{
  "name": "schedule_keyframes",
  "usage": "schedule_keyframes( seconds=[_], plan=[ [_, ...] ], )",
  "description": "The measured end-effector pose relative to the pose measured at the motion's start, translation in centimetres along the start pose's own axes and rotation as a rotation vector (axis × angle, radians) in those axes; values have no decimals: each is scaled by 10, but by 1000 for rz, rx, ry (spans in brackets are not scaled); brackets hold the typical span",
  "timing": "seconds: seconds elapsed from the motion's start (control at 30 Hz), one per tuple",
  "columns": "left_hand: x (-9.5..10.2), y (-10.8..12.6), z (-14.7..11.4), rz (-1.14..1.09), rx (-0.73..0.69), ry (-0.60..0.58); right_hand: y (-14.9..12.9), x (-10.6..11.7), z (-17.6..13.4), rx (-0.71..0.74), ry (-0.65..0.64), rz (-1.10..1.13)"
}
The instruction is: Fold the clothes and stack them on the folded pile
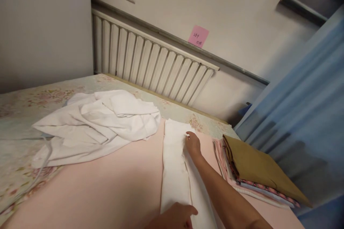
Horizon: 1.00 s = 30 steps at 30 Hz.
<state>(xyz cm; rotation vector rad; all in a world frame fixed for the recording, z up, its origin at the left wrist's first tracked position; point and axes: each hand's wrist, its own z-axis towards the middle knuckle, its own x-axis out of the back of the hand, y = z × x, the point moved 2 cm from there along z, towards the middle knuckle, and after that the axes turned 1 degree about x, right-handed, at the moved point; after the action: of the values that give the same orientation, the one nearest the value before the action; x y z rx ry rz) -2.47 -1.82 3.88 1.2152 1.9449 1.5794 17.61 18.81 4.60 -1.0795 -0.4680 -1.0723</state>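
Note:
A long white cloth (176, 171), folded into a narrow strip, lies on a pink sheet (113, 186). Its folded edge runs lengthwise down the middle. At the far end, my right hand (192, 145) pinches this edge between thumb and fingers. My left hand (174, 218) is at the near end, low in the picture, with its thumb stretched to the right along the same edge. Its fingers are curled at the cloth and partly cut off by the frame. A crumpled white cloth (107, 121) lies to the left, untouched.
A stack of folded fabrics with an olive-brown piece (258, 166) on top sits at the right. Beneath everything spreads a floral cover (48, 96). A pale cord (44, 161) trails at the left. Behind are a radiator (150, 62) and a blue curtain (301, 132).

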Motion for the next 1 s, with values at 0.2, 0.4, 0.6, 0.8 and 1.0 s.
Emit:
schedule_keyframes(
  seconds=[0.2, 0.4, 0.6, 0.8, 1.0],
  plan=[
    [9, 3, 18, 215, -128, 375, -49, -22, -31, 379, -120, -66],
    [9, -9, 27, 467, -156, 560, -46, -56, -67, 534, -291, -282],
    [6, -13, 33, 516, -142, 534, -44, -59, -70, 522, -253, -301],
    [5, -34, 43, 472, -189, 621, -45, -58, -70, 521, -237, -311],
    [11, -27, 43, 418, -128, 564, -44, -59, -70, 519, -229, -295]
  ],
)
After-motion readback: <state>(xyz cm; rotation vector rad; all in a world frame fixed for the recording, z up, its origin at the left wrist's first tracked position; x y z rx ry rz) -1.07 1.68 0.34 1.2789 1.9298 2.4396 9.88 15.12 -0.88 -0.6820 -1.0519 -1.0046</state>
